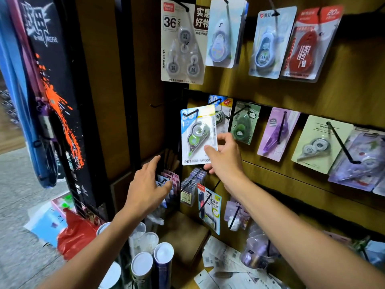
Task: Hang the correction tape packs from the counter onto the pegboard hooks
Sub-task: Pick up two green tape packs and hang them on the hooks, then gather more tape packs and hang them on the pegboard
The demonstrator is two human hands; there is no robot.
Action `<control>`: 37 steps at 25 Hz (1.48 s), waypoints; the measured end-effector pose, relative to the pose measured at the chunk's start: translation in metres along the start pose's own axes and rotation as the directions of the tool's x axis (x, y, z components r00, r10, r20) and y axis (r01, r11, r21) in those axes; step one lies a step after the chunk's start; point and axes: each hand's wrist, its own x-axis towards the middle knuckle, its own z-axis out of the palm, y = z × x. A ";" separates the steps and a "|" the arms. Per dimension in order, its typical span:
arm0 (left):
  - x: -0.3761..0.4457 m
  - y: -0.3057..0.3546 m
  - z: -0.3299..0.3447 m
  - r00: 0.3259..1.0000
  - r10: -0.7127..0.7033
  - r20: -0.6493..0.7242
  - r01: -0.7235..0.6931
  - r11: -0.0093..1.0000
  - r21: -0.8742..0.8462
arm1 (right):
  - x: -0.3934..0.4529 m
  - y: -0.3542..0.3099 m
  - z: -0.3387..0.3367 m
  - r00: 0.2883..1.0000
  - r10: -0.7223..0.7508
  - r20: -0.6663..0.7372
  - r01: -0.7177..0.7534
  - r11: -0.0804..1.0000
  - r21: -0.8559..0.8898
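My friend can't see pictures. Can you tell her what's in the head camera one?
A person's right hand pinches the lower corner of a blue-and-white carded correction tape pack whose top sits at a black metal hook on a brown pegboard wall. The left hand reaches forward with its fingers spread, holding nothing. More carded tape packs hang on hooks around it.

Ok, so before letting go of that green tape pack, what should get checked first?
1. Right hand holds the green tape pack by its lower right edge: ok.
2. Hook through the pack's top hole: cannot tell, though the tip crosses the card.
3. Pack hanging straight: not ok, slightly tilted.
4. Left hand free to steady it: ok, open and empty.
5. Neighbouring avocado-green pack undisturbed: ok.
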 end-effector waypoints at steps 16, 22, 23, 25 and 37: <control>-0.001 -0.020 0.026 0.988 0.086 0.130 -0.093 0.994 0.050 | 0.076 0.046 -0.018 0.956 0.291 0.030 -0.289 0.920 0.265; -0.075 0.014 0.028 0.969 0.143 0.203 -0.140 0.990 -0.025 | -0.088 0.081 -0.065 0.994 0.075 0.081 -0.070 0.996 -0.058; -0.092 0.019 0.031 0.962 0.159 0.222 -0.155 0.987 -0.035 | -0.121 0.090 -0.073 0.993 0.046 0.105 -0.037 0.996 -0.087; -0.126 0.026 0.039 0.946 0.168 0.276 -0.162 0.986 -0.045 | -0.187 0.111 -0.090 0.991 0.040 0.129 -0.023 0.991 -0.134; -0.236 0.015 0.242 0.782 -0.032 0.622 -0.037 0.994 0.099 | -0.331 0.342 -0.187 0.784 0.614 -0.093 -0.550 0.618 -0.562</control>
